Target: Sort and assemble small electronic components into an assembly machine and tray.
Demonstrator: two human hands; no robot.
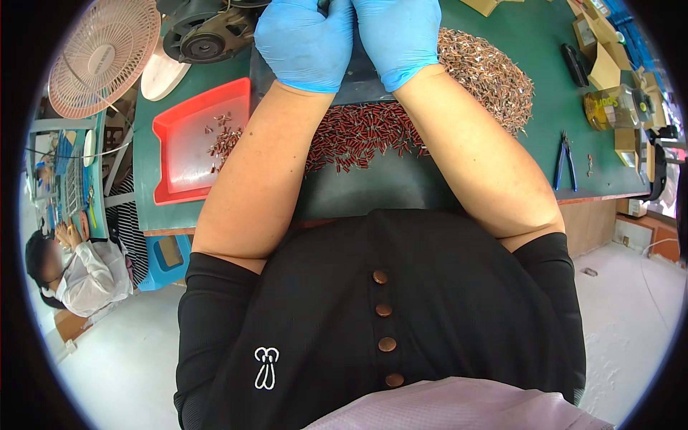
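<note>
Both gloved hands met at the far edge of the dark mat (pixel 387 183), the left hand (pixel 304 43) and right hand (pixel 398 36) pressed close together with fingers curled inward — what lay inside either grip could not be told, since the fingertips ran off the top of the view. The work looked like fine handling of small parts, and it would go best with the wrists kept low and steady over the mat, so that anything dropped fell back among its kind rather than rolling off the bench (pixel 552 107). The red parts (pixel 365 136) lay in a loose heap on the mat, just nearer the body than the hands and between the two forearms — near the grip but not touching it. A larger pile of brownish parts (pixel 494 72) sat to the right of the mat, just beside the right wrist. Left of the mat stood a red tray (pixel 179 186) with a few more red pieces scattered in it, and blue-handled pliers (pixel 566 161) lay well to the mat's right.
</note>
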